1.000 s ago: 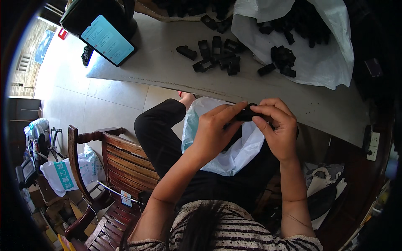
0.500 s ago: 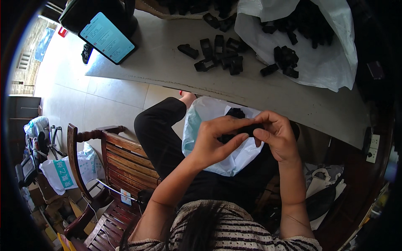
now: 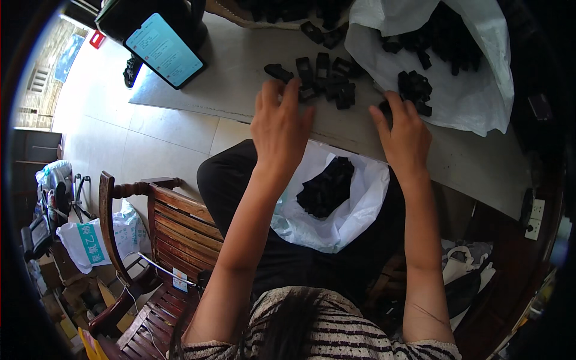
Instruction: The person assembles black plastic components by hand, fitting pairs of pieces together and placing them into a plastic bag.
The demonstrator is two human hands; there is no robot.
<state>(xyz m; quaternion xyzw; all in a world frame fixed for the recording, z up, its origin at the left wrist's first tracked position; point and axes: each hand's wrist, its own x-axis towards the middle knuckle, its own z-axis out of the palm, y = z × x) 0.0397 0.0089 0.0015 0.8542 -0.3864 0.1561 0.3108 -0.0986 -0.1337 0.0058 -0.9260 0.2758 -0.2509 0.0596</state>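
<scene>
Holds left hand [image 3: 279, 125] loosely spread at near left edge of black pieces [image 3: 333, 90]; curves right hand [image 3: 404, 133] around dark piece [image 3: 387, 108], cannot tell whether gripping.

Two hands, one left hand [image 3: 279, 125] and one right hand [image 3: 405, 135]; one desk [image 3: 234, 78]; one phone [image 3: 166, 51]; at least six loose black parts [image 3: 323, 63] in the mid-desk cluster, overlapping, so the exact number cannot be told; two more black parts beside one brown-rimmed container [image 3: 258, 24]; two white plastic bags, a desk bag [image 3: 480, 99] and a lap bag [image 3: 366, 204], each holding a pile too jumbled to count; one wooden chair [image 3: 186, 216]; one white-and-teal sack [image 3: 90, 243].
</scene>
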